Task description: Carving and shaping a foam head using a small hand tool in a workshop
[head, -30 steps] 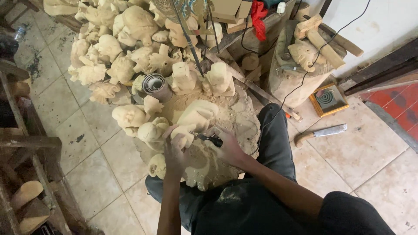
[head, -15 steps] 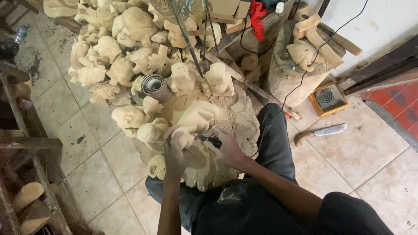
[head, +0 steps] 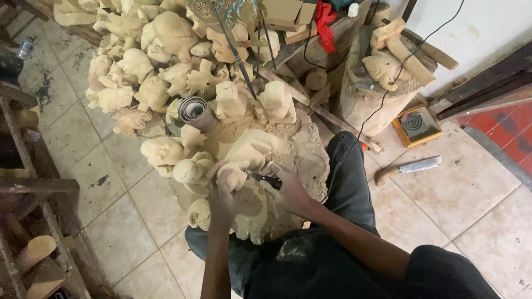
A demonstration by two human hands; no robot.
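Observation:
I sit on the tiled floor with a pale wooden carving (head: 252, 149) resting on my lap and a sawdust mound. My left hand (head: 221, 194) wraps around a small rounded part of the carving and holds it steady. My right hand (head: 288, 191) grips a small dark-handled carving tool (head: 266, 179) whose tip points left into the wood between both hands. My black trousers (head: 346, 177) stretch out to the right of the carving.
Several unfinished pale wooden figures (head: 155, 61) are heaped at the upper left. A roll of sandpaper (head: 195, 111) lies among them. A chopping knife (head: 407, 167) lies on the tiles at right, near a wooden stump (head: 377, 94) bearing mallets. Wooden racks (head: 27, 232) stand at left.
Both hands stay on the carving in much the same place; the right hand and its tool have shifted only slightly against the wood.

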